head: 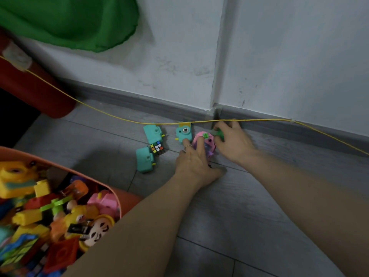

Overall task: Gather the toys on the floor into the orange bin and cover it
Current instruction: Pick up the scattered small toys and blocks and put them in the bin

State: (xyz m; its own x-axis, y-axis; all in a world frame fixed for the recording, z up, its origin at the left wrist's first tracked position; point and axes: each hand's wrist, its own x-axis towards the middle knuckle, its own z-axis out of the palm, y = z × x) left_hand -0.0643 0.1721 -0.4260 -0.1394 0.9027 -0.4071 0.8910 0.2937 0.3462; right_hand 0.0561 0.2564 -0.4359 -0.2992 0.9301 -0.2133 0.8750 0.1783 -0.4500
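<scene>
The orange bin [127, 198] stands at the lower left, heaped with several plastic toys. On the grey floor by the wall lie three teal toy cameras [152, 132] [144, 159] [184, 132], a small puzzle cube [157, 148] and a pink toy [207, 143]. My left hand [194, 162] lies over the pink toy, its fingertips touching the right teal camera. My right hand [232, 141] grips a small green toy [218, 133] close to the baseboard. No lid is in view.
A taut yellow string [111, 114] runs across the floor in front of the baseboard. A red container [38, 90] sits at the left under green cloth [69, 21]. The wall has a corner joint [216, 76].
</scene>
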